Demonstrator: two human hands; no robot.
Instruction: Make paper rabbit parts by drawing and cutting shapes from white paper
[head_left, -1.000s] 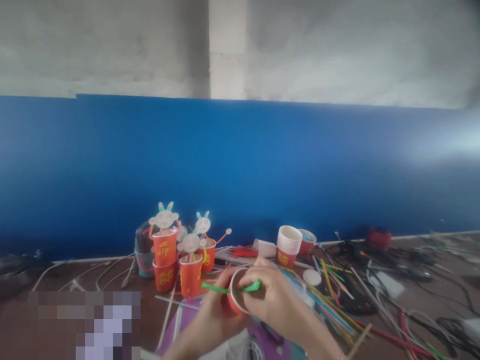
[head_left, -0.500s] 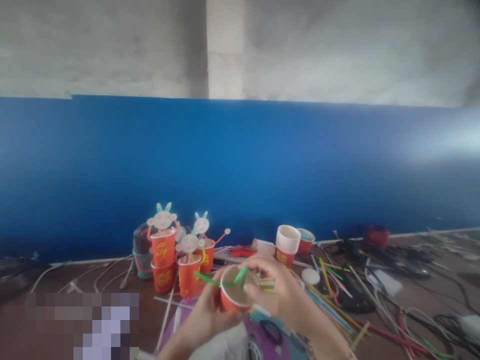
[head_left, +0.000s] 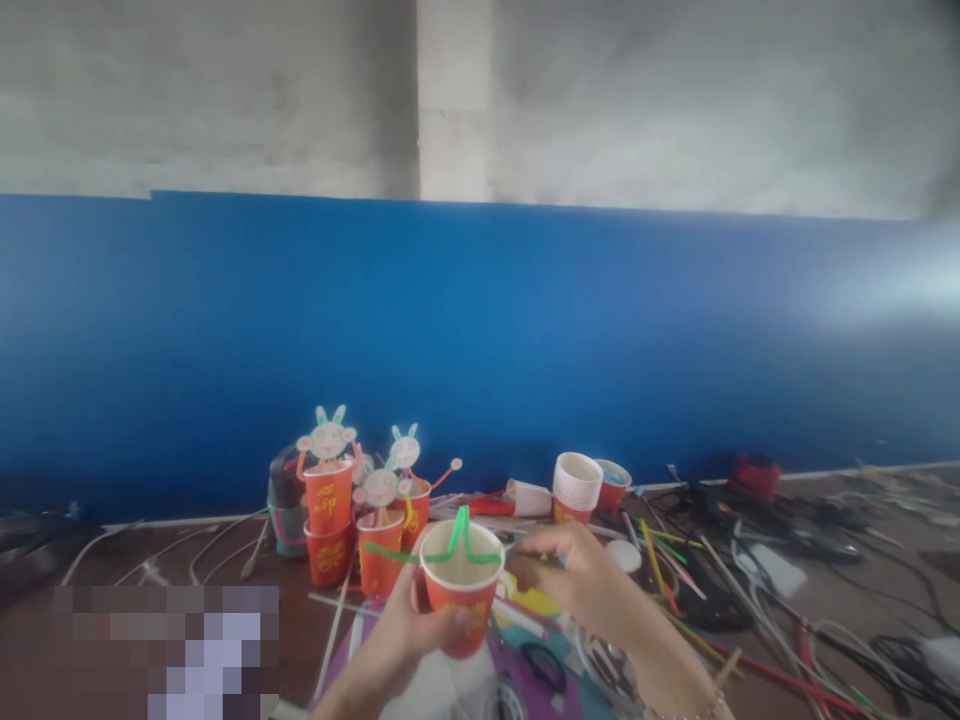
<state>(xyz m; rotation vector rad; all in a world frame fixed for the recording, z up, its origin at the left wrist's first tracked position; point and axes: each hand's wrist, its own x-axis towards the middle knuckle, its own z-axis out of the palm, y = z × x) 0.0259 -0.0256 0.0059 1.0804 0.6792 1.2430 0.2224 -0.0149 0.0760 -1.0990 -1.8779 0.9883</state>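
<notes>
holding red cup (head_left: 474, 598): left hand (head_left: 409, 628), partly hidden behind; right hand (head_left: 571, 568) near green strip (head_left: 463, 516), grip unclear

I see the left hand (head_left: 412, 622) gripping a red paper cup (head_left: 466, 597), mouth up. A bent green strip (head_left: 455, 538) peaks above its rim, one end jutting past the left side. The right hand (head_left: 583, 572) hovers just beside the cup, fingers curled; I can't make out whether they touch the strip. Behind, rabbit cutouts (head_left: 328, 441) stand in printed cups (head_left: 328, 500).
</notes>
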